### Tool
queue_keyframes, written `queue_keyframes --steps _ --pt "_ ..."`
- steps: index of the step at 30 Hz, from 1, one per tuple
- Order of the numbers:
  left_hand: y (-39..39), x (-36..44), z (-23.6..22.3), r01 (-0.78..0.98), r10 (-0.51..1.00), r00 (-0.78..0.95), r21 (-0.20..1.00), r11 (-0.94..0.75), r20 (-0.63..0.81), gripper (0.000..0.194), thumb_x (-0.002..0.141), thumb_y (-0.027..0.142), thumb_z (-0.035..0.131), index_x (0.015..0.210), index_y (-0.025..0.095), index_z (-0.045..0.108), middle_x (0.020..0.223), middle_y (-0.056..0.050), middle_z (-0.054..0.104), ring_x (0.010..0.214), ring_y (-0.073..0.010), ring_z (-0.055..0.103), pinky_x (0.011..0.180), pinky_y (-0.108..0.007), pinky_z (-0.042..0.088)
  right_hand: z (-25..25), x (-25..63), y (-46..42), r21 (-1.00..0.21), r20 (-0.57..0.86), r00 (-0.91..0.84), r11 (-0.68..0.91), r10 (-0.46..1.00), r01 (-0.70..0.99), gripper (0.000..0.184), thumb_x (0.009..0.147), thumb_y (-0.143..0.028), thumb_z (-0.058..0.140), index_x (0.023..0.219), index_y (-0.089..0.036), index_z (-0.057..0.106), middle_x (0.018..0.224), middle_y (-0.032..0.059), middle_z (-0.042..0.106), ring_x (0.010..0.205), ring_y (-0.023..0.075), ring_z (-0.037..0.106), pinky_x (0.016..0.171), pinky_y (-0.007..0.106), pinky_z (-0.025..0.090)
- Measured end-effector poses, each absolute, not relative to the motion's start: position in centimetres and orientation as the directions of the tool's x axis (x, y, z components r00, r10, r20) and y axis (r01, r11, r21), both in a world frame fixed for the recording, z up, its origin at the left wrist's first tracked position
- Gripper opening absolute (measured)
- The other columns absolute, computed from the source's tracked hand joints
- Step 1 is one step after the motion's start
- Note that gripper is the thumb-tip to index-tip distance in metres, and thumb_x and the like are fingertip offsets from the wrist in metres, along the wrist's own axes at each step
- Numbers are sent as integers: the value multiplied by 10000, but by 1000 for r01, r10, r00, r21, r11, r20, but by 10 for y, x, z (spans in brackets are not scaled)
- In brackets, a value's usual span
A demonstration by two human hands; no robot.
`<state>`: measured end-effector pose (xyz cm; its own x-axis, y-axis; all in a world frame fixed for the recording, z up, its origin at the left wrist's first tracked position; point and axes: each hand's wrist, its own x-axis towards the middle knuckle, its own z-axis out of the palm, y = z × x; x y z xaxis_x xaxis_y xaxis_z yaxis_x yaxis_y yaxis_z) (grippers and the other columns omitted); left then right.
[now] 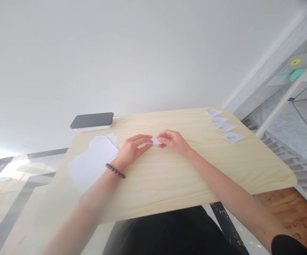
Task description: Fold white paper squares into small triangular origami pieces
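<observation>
A small folded piece of white paper [156, 141] is held between my two hands above the middle of the table. My left hand [134, 148], with a dark bead bracelet [115, 170] at the wrist, pinches its left end. At the other end, my right hand [174, 141] grips the paper between thumb and fingers. Parts of the paper are hidden behind my fingertips. Loose sheets of white paper [93, 161] lie overlapping beside my left forearm.
Several folded white paper pieces [233, 137] stand in a row at the table's right. A dark-topped flat device [92, 120] with a white cable sits at the back left. The wooden table [169, 187] meets a pale wall [142, 60]. A white pole [278, 102] rises on the right.
</observation>
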<state>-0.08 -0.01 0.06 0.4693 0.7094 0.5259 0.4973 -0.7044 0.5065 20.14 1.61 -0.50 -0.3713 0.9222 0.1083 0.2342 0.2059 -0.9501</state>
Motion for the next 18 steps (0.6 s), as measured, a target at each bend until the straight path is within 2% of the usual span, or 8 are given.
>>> queue_keyframes --steps 3,7,10,18 --pt "-1 0 1 526 741 421 525 -669 523 166 803 283 517 898 206 630 970 -41 655 852 -150 615 701 -251 513 -5 199 12 -822 320 -376 452 869 346 194 798 -317 475 849 -180 603 922 48 637 815 141 599 671 259 493" --pt "0 0 -2 512 739 406 535 -671 538 174 800 287 519 890 191 634 920 -42 672 838 -153 624 753 -268 501 -5 199 8 -602 503 -438 666 745 441 166 795 -285 496 887 -201 606 968 41 639 883 146 582 785 287 467" --pt "1 0 -3 502 728 412 531 -683 548 158 790 269 533 887 192 631 910 -37 672 830 -146 621 766 -266 489 -5 199 8 -500 533 -476 714 699 490 167 792 -266 505 915 -207 602 941 30 647 892 150 579 801 287 455" --pt "-2 3 1 509 708 442 496 -704 551 116 780 224 529 854 181 607 844 -39 647 774 -137 585 732 -260 458 -6 196 5 -344 575 -541 781 614 521 176 829 -236 452 888 -205 615 877 17 652 811 136 575 724 254 447"
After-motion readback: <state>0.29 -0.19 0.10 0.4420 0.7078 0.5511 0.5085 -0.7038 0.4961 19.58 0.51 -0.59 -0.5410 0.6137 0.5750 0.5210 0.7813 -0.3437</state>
